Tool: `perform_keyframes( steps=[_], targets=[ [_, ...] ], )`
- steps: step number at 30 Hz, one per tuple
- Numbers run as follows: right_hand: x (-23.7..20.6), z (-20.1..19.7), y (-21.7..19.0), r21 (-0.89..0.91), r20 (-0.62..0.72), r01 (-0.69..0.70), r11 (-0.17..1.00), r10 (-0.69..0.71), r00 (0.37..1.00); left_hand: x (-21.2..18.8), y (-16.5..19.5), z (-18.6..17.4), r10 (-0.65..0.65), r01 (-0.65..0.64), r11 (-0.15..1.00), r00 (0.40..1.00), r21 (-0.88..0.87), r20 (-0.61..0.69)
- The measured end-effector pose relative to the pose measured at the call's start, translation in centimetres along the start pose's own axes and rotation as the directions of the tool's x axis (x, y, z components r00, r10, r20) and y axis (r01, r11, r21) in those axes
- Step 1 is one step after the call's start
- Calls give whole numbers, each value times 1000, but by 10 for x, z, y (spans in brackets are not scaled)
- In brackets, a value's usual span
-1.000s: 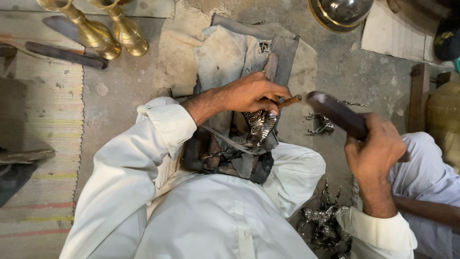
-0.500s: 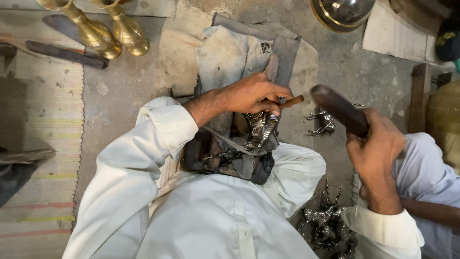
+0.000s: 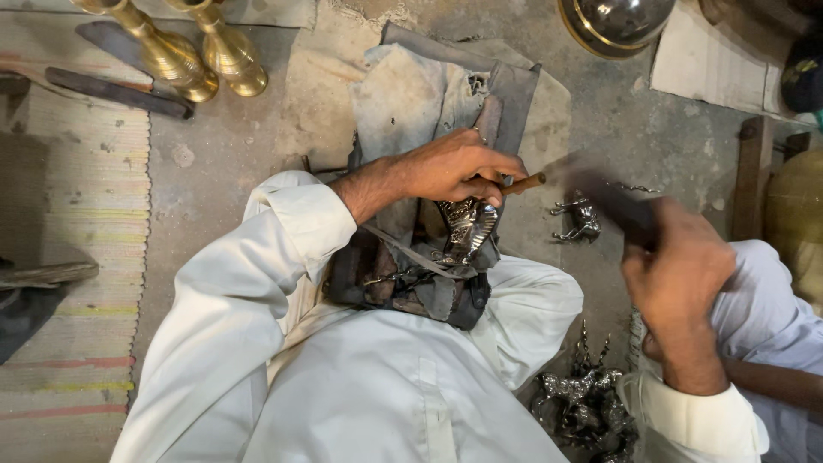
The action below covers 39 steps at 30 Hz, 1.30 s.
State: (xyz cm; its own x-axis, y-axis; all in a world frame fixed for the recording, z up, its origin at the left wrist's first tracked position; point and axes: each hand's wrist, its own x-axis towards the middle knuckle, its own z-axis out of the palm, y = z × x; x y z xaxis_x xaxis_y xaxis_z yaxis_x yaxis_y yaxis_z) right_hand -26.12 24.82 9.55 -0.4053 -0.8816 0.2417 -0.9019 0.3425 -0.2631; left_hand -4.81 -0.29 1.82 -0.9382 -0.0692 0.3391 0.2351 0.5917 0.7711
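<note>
Head view: left hand clenched round a thin wooden-handled punch, tip down on the silver animal figure in the lap. Right hand gripping a blurred dark mallet, just right of the punch's butt, so nearer.

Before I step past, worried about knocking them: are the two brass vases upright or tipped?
Upright: both brass vases stand on their round bases on the floor.
</note>
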Motion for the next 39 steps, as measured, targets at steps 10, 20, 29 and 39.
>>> perform_keyframes(
  steps=[10, 20, 29, 39],
  targets=[
    [1, -7, -18, 2, -69, -11, 1000, 11, 998, 4, -1, 2, 112, -112, 994, 992, 8, -58],
    [-4, -10, -11, -292, -7, 185, 938, -196, 981, 5, 0, 2, 70, -70, 998, 997, -2, -38],
    [-18, 23, 44, -337, 90, 95, 937, -68, 994, -15, -2, 1, 114, -152, 980, 958, -130, -262],
    [-142, 184, 91, 251, 624, -600, 760, 346, 700, -145, 37, 47, -335, 382, 924, 843, 29, -421]
  ],
)
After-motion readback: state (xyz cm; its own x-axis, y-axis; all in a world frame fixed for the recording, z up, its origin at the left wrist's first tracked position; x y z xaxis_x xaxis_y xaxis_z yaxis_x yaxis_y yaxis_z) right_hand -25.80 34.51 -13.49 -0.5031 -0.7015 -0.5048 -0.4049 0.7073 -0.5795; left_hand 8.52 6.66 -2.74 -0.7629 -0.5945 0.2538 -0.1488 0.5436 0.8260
